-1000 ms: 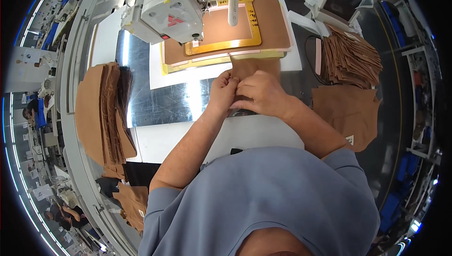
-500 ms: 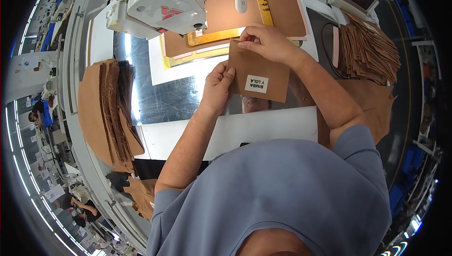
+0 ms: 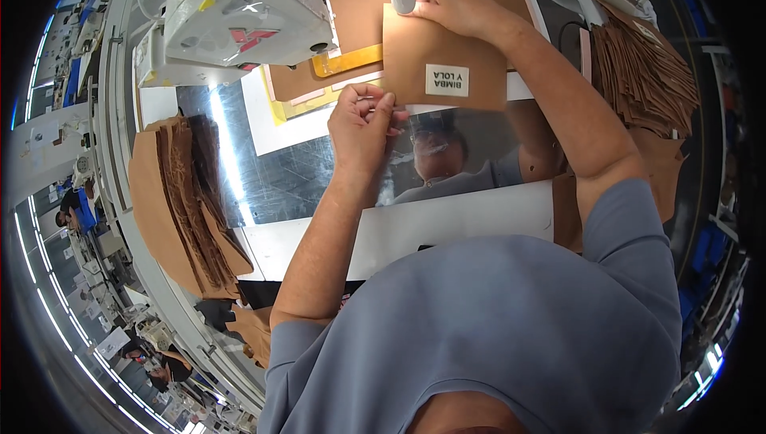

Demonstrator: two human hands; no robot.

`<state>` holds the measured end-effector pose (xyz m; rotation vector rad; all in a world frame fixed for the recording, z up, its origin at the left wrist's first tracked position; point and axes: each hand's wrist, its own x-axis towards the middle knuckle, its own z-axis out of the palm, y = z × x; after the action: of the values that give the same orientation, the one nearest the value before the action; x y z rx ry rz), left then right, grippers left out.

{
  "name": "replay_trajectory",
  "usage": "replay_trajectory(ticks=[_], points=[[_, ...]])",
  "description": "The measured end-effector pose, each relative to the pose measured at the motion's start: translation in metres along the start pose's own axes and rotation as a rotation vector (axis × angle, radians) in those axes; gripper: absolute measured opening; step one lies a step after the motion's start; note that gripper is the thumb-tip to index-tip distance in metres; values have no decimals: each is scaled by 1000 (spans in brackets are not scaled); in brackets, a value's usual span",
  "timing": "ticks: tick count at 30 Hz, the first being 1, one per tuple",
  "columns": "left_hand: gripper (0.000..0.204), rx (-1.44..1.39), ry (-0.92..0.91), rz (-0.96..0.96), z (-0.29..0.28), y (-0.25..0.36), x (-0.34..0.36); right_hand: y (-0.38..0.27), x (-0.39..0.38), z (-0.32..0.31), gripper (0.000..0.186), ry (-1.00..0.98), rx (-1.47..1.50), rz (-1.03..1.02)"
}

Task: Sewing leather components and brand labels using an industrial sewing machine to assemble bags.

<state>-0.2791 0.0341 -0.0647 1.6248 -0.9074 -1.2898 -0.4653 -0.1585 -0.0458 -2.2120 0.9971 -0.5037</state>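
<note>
I hold a flat brown leather panel (image 3: 423, 55) with a small white label on it, between both hands. My left hand (image 3: 363, 123) pinches its lower left corner. My right hand (image 3: 455, 3) grips its top edge, close to the white sewing machine (image 3: 239, 11). The panel lies over a brown and yellow template frame (image 3: 351, 59) under the machine head. Below it the shiny metal table top (image 3: 279, 171) mirrors my arms.
A pile of brown leather pieces (image 3: 187, 195) lies at the left of the table, another stack (image 3: 638, 75) at the right. A white sheet (image 3: 447, 222) covers the near table edge. Other workers and benches show far left.
Both hands have carried the brown panel away from me, up toward the sewing machine and over the template. The view has closed in on the machine.
</note>
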Motion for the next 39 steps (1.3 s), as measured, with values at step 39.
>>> replay_trajectory(ticks=[39], points=[[42,1352,74,808,-59,21,74,27,113,79,17,73,-337,-283]])
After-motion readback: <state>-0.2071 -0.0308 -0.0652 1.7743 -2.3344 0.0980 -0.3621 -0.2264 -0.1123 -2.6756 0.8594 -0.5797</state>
